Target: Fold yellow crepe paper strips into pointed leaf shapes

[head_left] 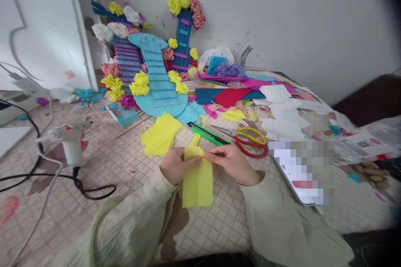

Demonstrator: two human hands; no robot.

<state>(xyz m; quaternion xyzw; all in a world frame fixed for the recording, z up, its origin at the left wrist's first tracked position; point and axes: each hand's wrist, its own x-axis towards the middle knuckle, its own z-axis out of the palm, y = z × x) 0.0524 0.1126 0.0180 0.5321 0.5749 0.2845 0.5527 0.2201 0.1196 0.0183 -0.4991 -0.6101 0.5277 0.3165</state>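
Between my two hands hangs a yellow crepe paper strip (198, 187), with its top edge gathered at the fingers. My left hand (175, 164) grips it from the left, thumb across its front. At the upper right corner, my right hand (232, 162) pinches the same strip between thumb and fingertips. Just behind lies a stack of yellow paper pieces (159, 135). A green utility knife (208, 133) rests on the table beyond my hands, beside scissors (252, 144) with red and yellow handles.
Blue harp-like crafts (158, 79) with paper flowers lean at the back wall. A white glue gun (72, 146) stands left, its cord looping nearby. To the right are a phone (297, 175) with a blurred screen, white paper pieces (282, 112) and a plastic bag (369, 139).
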